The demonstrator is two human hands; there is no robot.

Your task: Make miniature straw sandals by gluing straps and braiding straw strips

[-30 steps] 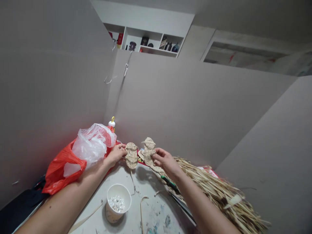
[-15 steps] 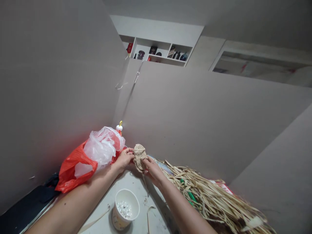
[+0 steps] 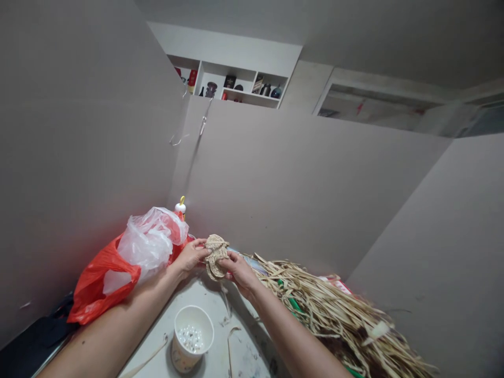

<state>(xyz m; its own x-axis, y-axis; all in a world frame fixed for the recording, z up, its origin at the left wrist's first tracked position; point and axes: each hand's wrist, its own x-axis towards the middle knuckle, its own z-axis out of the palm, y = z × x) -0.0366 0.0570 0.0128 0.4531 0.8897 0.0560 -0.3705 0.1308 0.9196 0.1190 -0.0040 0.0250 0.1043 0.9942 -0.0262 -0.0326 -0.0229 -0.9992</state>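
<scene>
Beyond the paper cup (image 3: 183,355), woven straw soles (image 3: 216,254) gripped by left hand (image 3: 193,255) and right hand (image 3: 241,271) should be kept edge-aligned

The flat, oval woven-straw piece (image 3: 216,249) reads to me as pale tan, lined with braided ridges, and the long, dry straw bundle (image 3: 315,291) streaks from yellow-beige into brown. On my feed the thin plastic carrier bag (image 3: 92,283) is vivid red, the crumpled, filmy plastic bag (image 3: 145,244) milky white. I make out a round white cup (image 3: 184,358) with faint brownish print, pearly white beads (image 3: 191,338), and an off-white bench (image 3: 210,299) marked with dark smudges.
</scene>
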